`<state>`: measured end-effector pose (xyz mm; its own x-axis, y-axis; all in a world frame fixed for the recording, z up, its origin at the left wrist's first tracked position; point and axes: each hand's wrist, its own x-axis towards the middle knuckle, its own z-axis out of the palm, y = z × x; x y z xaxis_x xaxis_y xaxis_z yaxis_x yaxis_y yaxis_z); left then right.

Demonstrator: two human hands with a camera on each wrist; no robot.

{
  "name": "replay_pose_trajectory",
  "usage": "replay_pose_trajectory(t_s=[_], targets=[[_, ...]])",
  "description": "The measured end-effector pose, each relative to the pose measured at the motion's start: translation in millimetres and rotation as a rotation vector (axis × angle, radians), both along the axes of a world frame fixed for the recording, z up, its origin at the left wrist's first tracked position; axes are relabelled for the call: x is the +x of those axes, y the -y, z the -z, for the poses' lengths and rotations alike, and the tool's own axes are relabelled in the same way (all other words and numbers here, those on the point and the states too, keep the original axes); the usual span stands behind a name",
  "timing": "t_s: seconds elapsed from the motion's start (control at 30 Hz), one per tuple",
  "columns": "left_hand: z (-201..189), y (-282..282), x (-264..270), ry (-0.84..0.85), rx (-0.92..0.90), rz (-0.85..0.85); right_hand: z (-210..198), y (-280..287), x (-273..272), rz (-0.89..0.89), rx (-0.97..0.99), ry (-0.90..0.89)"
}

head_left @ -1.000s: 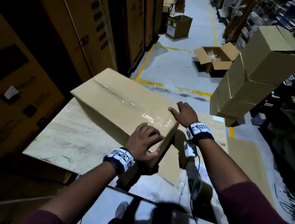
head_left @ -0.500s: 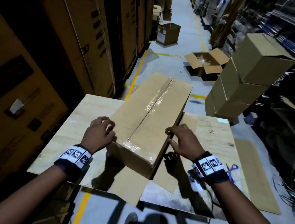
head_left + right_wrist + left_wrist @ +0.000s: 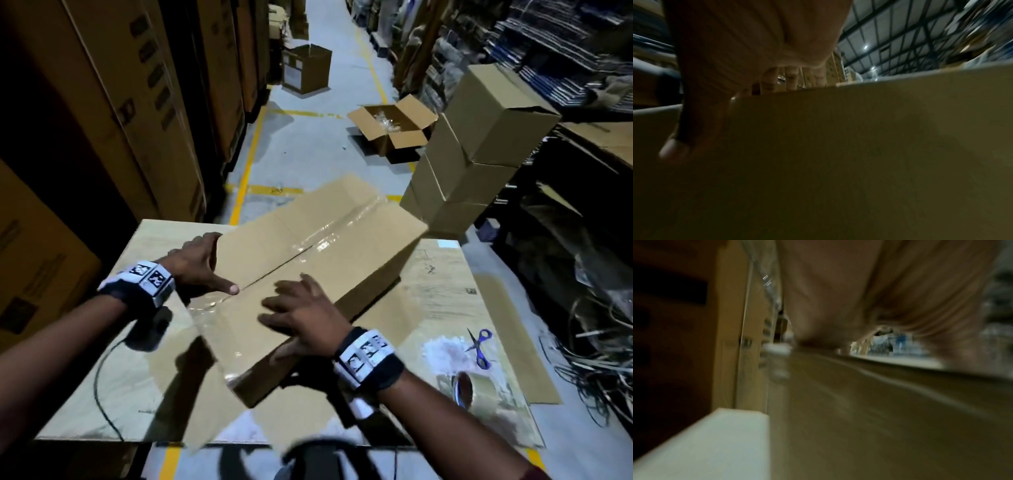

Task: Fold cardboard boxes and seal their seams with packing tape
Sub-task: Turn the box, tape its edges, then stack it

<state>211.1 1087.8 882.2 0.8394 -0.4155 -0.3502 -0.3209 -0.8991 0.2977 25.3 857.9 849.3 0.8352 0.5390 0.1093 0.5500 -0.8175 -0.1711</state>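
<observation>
Cardboard box (image 3: 318, 253) has swung clockwise on the table (image 3: 442, 287), taped seam now running far-right. Both hands lie flat and released on it: left hand (image 3: 197, 262) at its left edge, right hand (image 3: 301, 313) pressing the tape's near end, so sealing looks nearly finished.

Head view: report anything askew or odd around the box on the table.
The box sits diagonally on the table, its far end overhanging the far edge. The tape looks wrinkled near the left hand. Nothing looks spilled or torn.
</observation>
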Motion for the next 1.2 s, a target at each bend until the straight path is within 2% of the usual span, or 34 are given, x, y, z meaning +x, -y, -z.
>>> replay_pose_trajectory(t_s=[0.07, 0.17, 0.23, 0.27, 0.37, 0.5, 0.57, 0.63, 0.8, 0.87, 1.0, 1.13, 1.2], targets=[[-6, -9, 17, 0.026, 0.147, 0.122, 9, -41, 1, 0.029, 0.050, 0.002], [-18, -5, 29, 0.180, 0.373, 0.153, 6, -79, 12, 0.168, 0.105, -0.114], [-22, 6, 26, 0.351, 0.344, 0.126, -4, -73, 23, 0.303, 0.067, -0.202], [-25, 14, 22, 0.404, 0.317, 0.114, -6, -59, 28, 0.378, 0.040, -0.226], [-24, 46, -8, 0.400, 0.294, 0.163, -8, 15, 33, 0.626, -0.043, -0.251], [-6, 113, -73, 0.414, 0.096, 0.383, -13, 133, 32, 0.830, -0.080, -0.268], [-5, 157, -100, 0.314, 0.062, 0.477, -14, 172, 30, 0.869, -0.091, -0.246], [-6, 199, -118, 0.209, 0.061, 0.468, -15, 191, 25, 0.889, -0.032, -0.243], [9, 263, -143, 0.111, 0.024, 0.235, -16, 192, 12, 0.939, 0.173, -0.239], [17, 275, -153, 0.148, -0.002, 0.181, -16, 187, 0, 0.931, 0.182, -0.242], [38, 276, -164, 0.295, -0.017, 0.214, -16, 190, -11, 0.874, 0.237, -0.254], [45, 278, -165, 0.361, -0.050, 0.182, -22, 207, -15, 0.852, 0.604, -0.376], [45, 281, -165, 0.426, -0.109, 0.164, -15, 213, -24, 0.812, 0.681, -0.419]])
